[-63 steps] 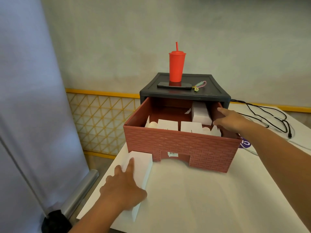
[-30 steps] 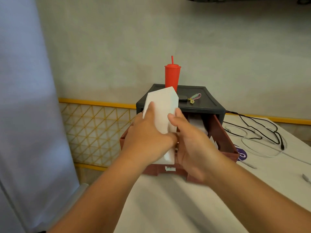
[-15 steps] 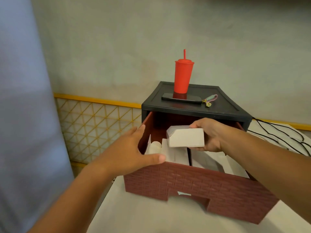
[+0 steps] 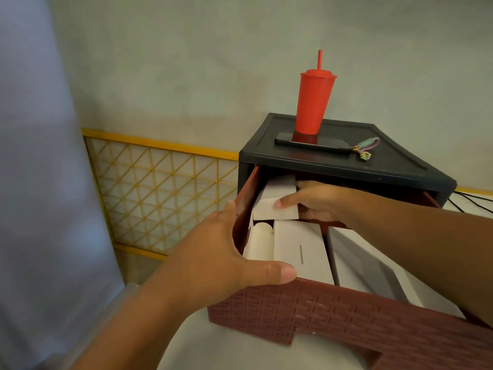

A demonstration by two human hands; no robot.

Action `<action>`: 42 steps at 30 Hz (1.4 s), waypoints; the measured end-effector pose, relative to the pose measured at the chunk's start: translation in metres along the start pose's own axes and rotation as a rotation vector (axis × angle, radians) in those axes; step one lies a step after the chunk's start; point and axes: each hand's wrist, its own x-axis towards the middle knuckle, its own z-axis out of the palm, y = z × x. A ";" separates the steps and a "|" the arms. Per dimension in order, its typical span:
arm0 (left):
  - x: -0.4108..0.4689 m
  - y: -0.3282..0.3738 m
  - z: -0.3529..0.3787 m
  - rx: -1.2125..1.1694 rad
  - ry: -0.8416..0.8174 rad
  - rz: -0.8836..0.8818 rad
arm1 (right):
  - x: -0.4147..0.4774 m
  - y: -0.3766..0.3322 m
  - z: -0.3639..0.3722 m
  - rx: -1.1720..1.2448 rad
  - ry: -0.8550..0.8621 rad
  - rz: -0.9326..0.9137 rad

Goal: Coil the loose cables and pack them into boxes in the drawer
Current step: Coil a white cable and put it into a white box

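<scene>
The left hand [image 4: 221, 265] rests flat with straight fingers against the near left corner of the drawer [image 4: 346, 311]. White boxes [image 4: 298, 247] fill its near half. Farther in, the right hand [image 4: 314, 201] grasps a white box [image 4: 274, 206] at the far left, tight between the wall and the cabinet [image 4: 333, 161] overhang. At far right, cables [image 4: 469, 201] lie uncoiled, so packing looks unfinished.

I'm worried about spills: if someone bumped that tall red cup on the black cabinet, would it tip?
Probably easily: the red cup is tall, wider at its lid than at its base. It likely slides, since the cabinet top looks smooth plastic. Whether it holds liquid cannot be seen.
</scene>
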 end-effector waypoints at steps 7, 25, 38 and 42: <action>0.004 -0.009 0.005 -0.067 0.021 0.025 | 0.032 0.011 0.007 -0.461 0.247 -0.066; 0.003 -0.010 0.006 0.048 0.016 0.023 | -0.052 -0.006 0.006 -0.768 0.090 -0.183; 0.011 0.006 -0.001 0.134 -0.043 -0.018 | -0.235 0.096 -0.068 -1.238 0.363 -0.458; 0.027 0.007 -0.006 0.167 -0.076 -0.051 | -0.225 0.090 -0.057 -1.244 0.426 -0.435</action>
